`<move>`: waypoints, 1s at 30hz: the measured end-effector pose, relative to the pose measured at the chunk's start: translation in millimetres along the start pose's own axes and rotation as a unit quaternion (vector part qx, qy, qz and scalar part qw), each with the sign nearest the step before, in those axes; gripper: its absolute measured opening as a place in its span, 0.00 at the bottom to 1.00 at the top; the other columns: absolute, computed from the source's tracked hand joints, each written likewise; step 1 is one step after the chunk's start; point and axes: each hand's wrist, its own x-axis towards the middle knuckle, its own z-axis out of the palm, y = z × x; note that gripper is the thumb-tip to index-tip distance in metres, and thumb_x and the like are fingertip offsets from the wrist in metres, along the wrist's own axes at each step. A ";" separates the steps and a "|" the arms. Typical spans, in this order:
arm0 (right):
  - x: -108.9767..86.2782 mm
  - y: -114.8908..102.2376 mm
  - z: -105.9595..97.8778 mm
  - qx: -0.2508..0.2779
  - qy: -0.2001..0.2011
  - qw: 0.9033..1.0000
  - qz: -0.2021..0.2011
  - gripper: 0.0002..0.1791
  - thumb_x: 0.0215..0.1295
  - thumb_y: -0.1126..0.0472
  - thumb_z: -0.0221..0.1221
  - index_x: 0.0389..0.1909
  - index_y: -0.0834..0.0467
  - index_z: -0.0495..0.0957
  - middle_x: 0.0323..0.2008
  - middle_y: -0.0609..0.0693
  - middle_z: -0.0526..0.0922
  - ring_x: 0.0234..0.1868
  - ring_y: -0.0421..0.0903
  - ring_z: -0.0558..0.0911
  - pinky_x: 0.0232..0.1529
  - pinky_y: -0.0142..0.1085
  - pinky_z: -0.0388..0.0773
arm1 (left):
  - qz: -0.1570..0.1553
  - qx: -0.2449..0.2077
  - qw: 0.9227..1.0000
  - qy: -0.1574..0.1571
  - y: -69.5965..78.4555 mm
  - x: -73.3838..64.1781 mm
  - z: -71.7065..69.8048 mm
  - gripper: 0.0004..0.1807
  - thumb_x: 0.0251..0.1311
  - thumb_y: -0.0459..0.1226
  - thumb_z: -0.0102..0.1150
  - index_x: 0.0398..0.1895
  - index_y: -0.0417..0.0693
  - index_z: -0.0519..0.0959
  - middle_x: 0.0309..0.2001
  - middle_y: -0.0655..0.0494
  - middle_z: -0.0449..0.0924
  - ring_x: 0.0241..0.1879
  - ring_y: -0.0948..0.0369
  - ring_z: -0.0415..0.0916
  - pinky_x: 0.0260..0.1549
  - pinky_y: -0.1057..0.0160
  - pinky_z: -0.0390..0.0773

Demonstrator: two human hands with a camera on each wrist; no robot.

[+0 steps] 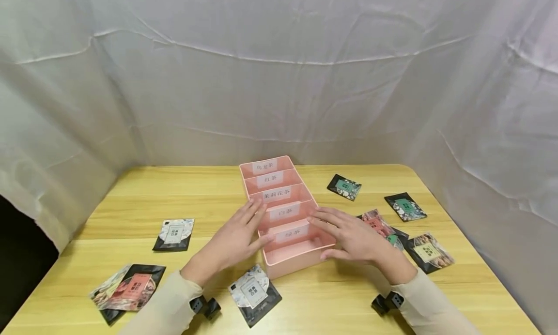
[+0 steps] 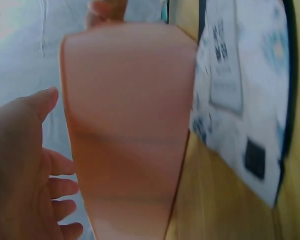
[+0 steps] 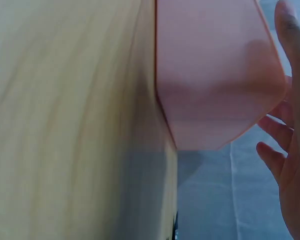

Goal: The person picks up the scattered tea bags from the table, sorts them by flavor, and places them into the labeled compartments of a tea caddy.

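A pink divided box [image 1: 296, 262] stands on the table, its several compartments labelled in Chinese characters. Along its left rim lies my left hand [image 1: 235, 236], fingers extended over the edge near the middle compartments. My right hand [image 1: 359, 236] is at the right rim, fingers stretched over the front compartments and thumb by the front corner. Neither hand grips anything else. In the left wrist view, the fingers meet the edge of the box wall [image 2: 130, 95]; the right wrist view has the fingers beside the box [image 3: 215, 75], partly behind it. A white-and-black tea sachet [image 1: 253, 294] lies near the box's front left corner.
Another white-and-black sachet [image 1: 173, 235] lies left of the box, with overlapping red [image 1: 137, 287] and yellow [image 1: 109, 287] sachets nearer. To the right are two green-labelled sachets [image 1: 344, 187], a red one [image 1: 376, 222] overlapping others, and a yellow-labelled one [image 1: 429, 252]. Grey curtains [image 1: 279, 83] surround the table.
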 end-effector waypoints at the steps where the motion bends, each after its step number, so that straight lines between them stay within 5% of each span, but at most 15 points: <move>1: -1.2 1.0 1.7 -0.002 -0.003 1.000 0.000 0.46 0.66 0.27 0.43 0.71 0.60 0.64 0.68 0.57 0.68 0.69 0.56 0.65 0.67 0.51 0.64 | 0.002 0.006 1.000 -0.008 3.5 -0.5 -1.0 0.44 0.69 0.62 0.41 0.76 0.40 0.53 0.77 0.43 0.44 0.76 0.47 0.40 0.72 0.52 0.44; 7: -7.2 2.6 6.2 0.007 -0.004 1.000 0.017 0.46 0.67 0.27 0.42 0.72 0.59 0.63 0.69 0.58 0.66 0.70 0.57 0.64 0.67 0.53 0.64 | 0.020 0.035 0.998 -0.050 18.7 -4.9 -2.2 0.53 0.63 0.72 0.32 0.76 0.40 0.52 0.77 0.43 0.46 0.75 0.45 0.39 0.73 0.50 0.45; 13: -9.1 2.4 4.6 0.001 -0.010 1.000 0.017 0.44 0.68 0.29 0.43 0.71 0.58 0.65 0.67 0.58 0.69 0.69 0.56 0.66 0.66 0.52 0.66 | 0.025 0.008 0.997 -0.079 24.9 -8.4 -1.0 0.57 0.58 0.76 0.30 0.78 0.43 0.48 0.77 0.47 0.44 0.76 0.48 0.36 0.73 0.53 0.42; 30: -22.8 -17.9 -8.7 -0.020 -0.017 1.000 0.009 0.42 0.66 0.32 0.52 0.69 0.58 0.68 0.65 0.57 0.72 0.67 0.55 0.69 0.61 0.51 0.73 | 0.103 0.016 0.992 -0.070 15.3 -14.3 -1.8 0.47 0.65 0.70 0.31 0.77 0.48 0.55 0.76 0.50 0.50 0.76 0.51 0.40 0.73 0.51 0.43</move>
